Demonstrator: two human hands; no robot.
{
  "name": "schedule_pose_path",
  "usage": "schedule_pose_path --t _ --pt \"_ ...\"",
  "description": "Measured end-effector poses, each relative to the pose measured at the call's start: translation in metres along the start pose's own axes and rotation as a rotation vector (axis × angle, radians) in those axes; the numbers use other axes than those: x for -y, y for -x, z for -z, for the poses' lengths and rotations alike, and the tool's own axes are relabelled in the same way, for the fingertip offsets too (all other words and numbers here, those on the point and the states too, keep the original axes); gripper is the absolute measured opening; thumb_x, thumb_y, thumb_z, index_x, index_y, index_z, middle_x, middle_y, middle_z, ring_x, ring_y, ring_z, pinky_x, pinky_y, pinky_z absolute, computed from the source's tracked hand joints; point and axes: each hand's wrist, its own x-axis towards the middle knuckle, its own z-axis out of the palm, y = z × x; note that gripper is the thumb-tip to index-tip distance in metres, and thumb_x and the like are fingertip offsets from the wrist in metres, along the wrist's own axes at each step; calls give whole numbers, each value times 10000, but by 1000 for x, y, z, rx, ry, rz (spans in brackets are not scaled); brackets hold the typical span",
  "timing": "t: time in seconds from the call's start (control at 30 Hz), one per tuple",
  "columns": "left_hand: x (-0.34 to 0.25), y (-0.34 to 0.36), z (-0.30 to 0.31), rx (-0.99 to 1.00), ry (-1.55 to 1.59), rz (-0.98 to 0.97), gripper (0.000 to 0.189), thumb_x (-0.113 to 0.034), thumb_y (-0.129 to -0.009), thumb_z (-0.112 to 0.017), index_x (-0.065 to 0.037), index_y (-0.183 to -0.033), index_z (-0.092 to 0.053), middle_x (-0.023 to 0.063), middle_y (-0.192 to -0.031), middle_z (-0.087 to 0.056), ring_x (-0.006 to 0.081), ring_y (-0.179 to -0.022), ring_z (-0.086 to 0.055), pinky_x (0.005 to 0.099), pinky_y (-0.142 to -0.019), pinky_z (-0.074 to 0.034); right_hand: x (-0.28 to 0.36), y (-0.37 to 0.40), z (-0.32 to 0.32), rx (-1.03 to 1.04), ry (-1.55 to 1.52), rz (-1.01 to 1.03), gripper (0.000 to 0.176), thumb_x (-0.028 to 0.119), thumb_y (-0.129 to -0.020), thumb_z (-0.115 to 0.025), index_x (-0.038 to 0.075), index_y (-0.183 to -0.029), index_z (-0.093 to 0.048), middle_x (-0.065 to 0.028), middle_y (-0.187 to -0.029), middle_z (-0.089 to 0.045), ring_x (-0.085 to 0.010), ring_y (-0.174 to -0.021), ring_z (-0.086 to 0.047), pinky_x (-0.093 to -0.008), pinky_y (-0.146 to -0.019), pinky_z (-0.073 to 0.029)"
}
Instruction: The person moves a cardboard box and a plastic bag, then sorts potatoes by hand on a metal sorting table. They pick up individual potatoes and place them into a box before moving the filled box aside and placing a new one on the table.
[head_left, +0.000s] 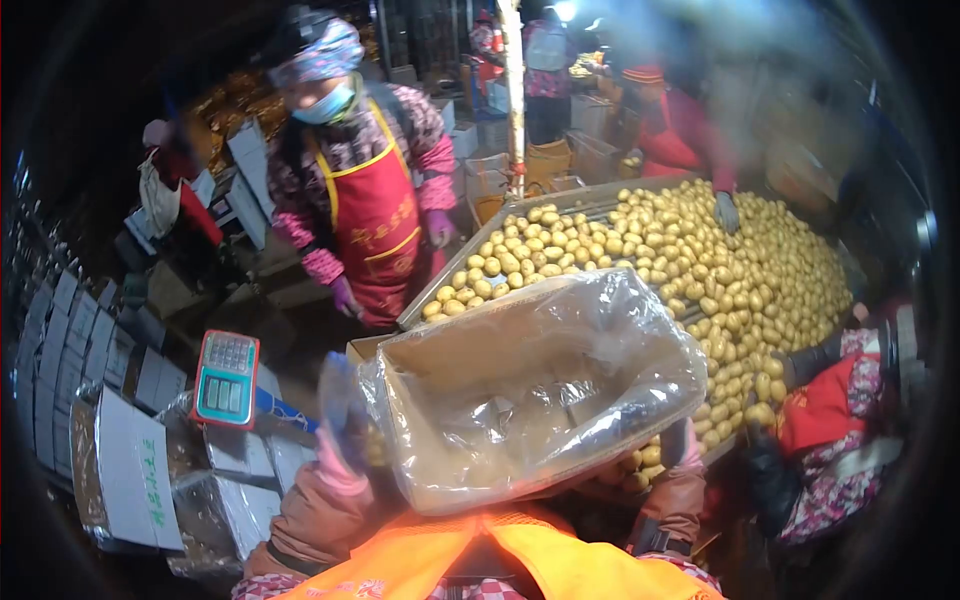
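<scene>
A cardboard box [540, 385] lined with clear plastic is tilted in front of my chest, its open side facing me; no potatoes show inside. My left hand [343, 405], in a bluish glove and smeared by motion, is at the box's left side. At the lower right corner my right hand [682, 445] grips the box, its fingers partly hidden behind the wall. Just beyond the box, a large heap of potatoes [760, 285] covers a metal-edged sorting table [590, 195].
A digital scale display [226, 378] stands on the left beside several lined boxes [140, 470]. A masked person in a red apron [375, 215] stands across from me. Another person's gloved hand [727, 212] touches the potatoes; a co-worker's red sleeve [820, 415] is close on the right.
</scene>
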Motion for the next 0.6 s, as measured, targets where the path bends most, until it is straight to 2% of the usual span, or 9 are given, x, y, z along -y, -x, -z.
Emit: schedule_pose_path --t 0.07,0.13,0.27,0.4,0.47,0.5,0.53,0.6 --pt "54 12 40 -299 160 166 504 -341 -976 -690 -64 -1371 -544 95 -1213 -650 237 -1125 -642 414 -905 -548 6 14 -10 -32 -26 -26 435 255 -964 -660 56 -1341 -577 -142 -1271 -641 -284 -1148 -628 -376 -991 -512" --pt "86 19 72 -448 200 321 519 -366 -990 -658 -69 -1395 -525 101 -1252 -634 240 -1158 -626 423 -943 -524 12 25 -16 -62 -61 -48 436 270 -967 -659 58 -1339 -578 -141 -1274 -639 -284 -1148 -627 -379 -992 -513" --pt "98 29 120 -516 144 558 553 -414 -1018 -594 -78 -1444 -487 113 -1329 -602 246 -1225 -593 441 -1021 -475 28 48 -36 -152 -168 -118 438 300 -975 -658 63 -1335 -581 -141 -1278 -635 -285 -1149 -625 -384 -993 -515" --pt "82 39 174 -621 -91 640 590 -463 -1046 -529 -87 -1494 -450 125 -1407 -570 252 -1292 -560 458 -1098 -426 39 73 -60 -275 -387 -186 442 330 -982 -657 68 -1331 -584 -140 -1283 -630 -286 -1149 -624 -390 -995 -517" --pt "72 27 204 -687 -302 558 609 -487 -1060 -497 -92 -1518 -431 131 -1446 -554 255 -1325 -543 467 -1136 -402 44 85 -76 -367 -613 -235 445 344 -986 -656 70 -1328 -586 -139 -1285 -628 -287 -1150 -623 -393 -995 -518" --pt "79 20 231 -650 -378 369 630 -511 -1061 -480 -113 -1543 -401 129 -1483 -521 268 -1348 -522 467 -1153 -380 42 90 -84 -415 -786 -259 446 352 -987 -656 71 -1327 -587 -139 -1286 -627 -287 -1150 -623 -395 -996 -518" --pt "83 15 250 -607 -449 180 651 -535 -1062 -463 -135 -1568 -371 127 -1520 -489 280 -1371 -500 468 -1170 -357 32 94 -95 -481 -1034 -295 448 359 -989 -655 72 -1326 -587 -139 -1288 -626 -287 -1150 -622 -396 -996 -518" --pt "69 -16 241 -503 -574 49 657 -546 -1063 -451 -145 -1576 -367 123 -1534 -485 300 -1389 -479 477 -1172 -367 -19 103 -121 -608 -1628 -392 451 374 -993 -655 75 -1324 -589 -138 -1290 -624 -288 -1150 -622 -399 -997 -519"
